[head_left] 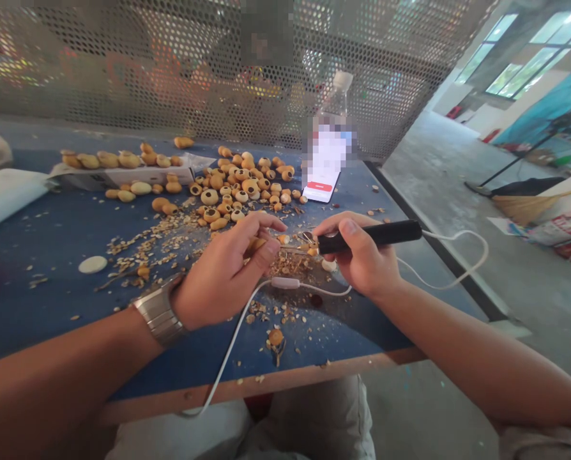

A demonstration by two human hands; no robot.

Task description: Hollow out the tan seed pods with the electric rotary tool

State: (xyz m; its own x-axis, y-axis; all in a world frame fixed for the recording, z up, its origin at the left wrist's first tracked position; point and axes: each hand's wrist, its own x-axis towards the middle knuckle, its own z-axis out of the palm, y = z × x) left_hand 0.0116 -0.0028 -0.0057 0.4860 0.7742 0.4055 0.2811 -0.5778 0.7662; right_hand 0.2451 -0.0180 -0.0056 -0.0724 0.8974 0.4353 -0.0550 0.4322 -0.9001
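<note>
In our left hand (247, 255) we hold a small tan gourd (255, 245), and in our right hand (359, 252) a black-handled tool (369, 237), its thin metal shaft reaching to the gourd. A white cord (235, 332) with an inline switch (285, 282) crosses the blue counter (180, 358) just below our hands. Beyond them lies a pile of gourds (247, 185), many with dark openings, beside a phone (324, 169) leaning on a clear bottle (339, 99). Pale seeds and crumbs (158, 236) scatter around, and whole gourds line a box (122, 177) at left.
</note>
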